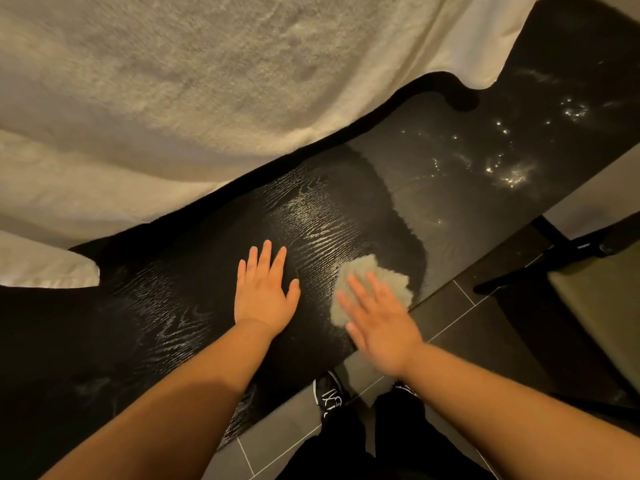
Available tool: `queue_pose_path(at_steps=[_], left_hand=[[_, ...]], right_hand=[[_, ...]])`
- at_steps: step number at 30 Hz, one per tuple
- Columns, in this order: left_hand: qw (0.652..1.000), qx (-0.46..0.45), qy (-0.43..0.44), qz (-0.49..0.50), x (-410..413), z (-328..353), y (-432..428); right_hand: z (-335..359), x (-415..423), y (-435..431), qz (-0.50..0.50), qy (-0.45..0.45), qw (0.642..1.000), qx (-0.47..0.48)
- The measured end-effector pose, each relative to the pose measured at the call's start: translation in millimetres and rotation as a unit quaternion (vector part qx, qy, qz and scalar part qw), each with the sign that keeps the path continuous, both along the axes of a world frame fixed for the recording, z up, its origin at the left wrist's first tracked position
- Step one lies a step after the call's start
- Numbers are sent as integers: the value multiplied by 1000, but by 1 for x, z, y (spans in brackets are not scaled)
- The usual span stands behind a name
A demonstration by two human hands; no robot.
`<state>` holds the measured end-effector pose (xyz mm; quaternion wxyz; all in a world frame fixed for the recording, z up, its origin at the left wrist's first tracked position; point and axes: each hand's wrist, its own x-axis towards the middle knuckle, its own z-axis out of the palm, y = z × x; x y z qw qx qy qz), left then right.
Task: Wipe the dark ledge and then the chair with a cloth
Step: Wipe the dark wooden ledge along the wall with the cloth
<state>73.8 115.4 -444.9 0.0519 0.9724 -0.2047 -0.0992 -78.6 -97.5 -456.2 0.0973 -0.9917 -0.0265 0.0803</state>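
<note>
The person wore loose black trousers [398,431], seen from above at the bottom of the view. Both legs were plain and dark, with soft folds in the fabric. On the left foot was a black low-top sneaker [329,389] with white laces, white markings across its upper and a pale edge along the sole. Of the right black shoe [405,389] only a small patch with white marks showed past the trouser leg. The left forearm [166,403] and the right forearm [519,410] were bare from the frame edge to the wrists. The left hand [265,289] and the right hand [377,323] were bare too, and the right one looked blurred.
</note>
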Motion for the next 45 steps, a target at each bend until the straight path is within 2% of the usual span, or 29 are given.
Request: queue_pose_path(at_steps=[3,5,9,11,13,16,18,19,23,25,27,30,33,35,37,39,41,43,45], left_hand=[[1000,3,0,-3,0,-1,1],[1000,3,0,-6,-1,-2,2],[1000,1,-3,-4,-2,-2,3],[1000,-5,-5,1,-3,-3,2],[1000,-10,-8,5,-3,-5,2],[1000,-12,-15,10,-3,-7,2],[1000,-15,-13,9,-2,-7,1],[1000,-13,-8,8,-2,-7,1],[999,-9,29,40,-5,1,-9],[998,-16,48,46,-7,8,-23],[998,-27,53,-1,-8,12,-41],[994,-25,47,-93,-17,11,-71],[994,-3,42,-105,-35,5,-93],[995,14,38,-94,-41,1,-97],[995,25,31,-92,-43,-2,-96],[995,18,26,-93,-41,-3,-97],[995,-3,17,-102,-34,-3,-102],[995,-28,3,-91,-24,-3,-113],[998,-35,-1,-43,-14,-1,-131]], right_hand=[[0,-15,11,112,17,993,14],[-4,-7,-12,119,-1,993,-9],[-1,11,-71,-24,16,999,-43],[2,12,-67,-96,28,995,-23],[3,9,-37,-122,20,992,-15],[1,-13,7,2,16,1000,-4],[2,-15,-9,82,18,996,8],[1,-11,-26,90,15,996,0],[0,15,-96,-31,50,997,-49],[6,23,-105,-97,78,992,-32],[11,26,-91,-118,77,990,-5],[13,13,-63,-25,45,999,2],[10,11,-88,44,37,998,-3],[-1,18,-125,10,21,999,-24],[-5,26,-163,-87,48,994,-45],[-3,31,-179,-162,74,984,-22],[2,33,-169,-190,57,980,5],[6,29,-146,-143,36,989,8],[2,20,-133,-40,38,998,8]])
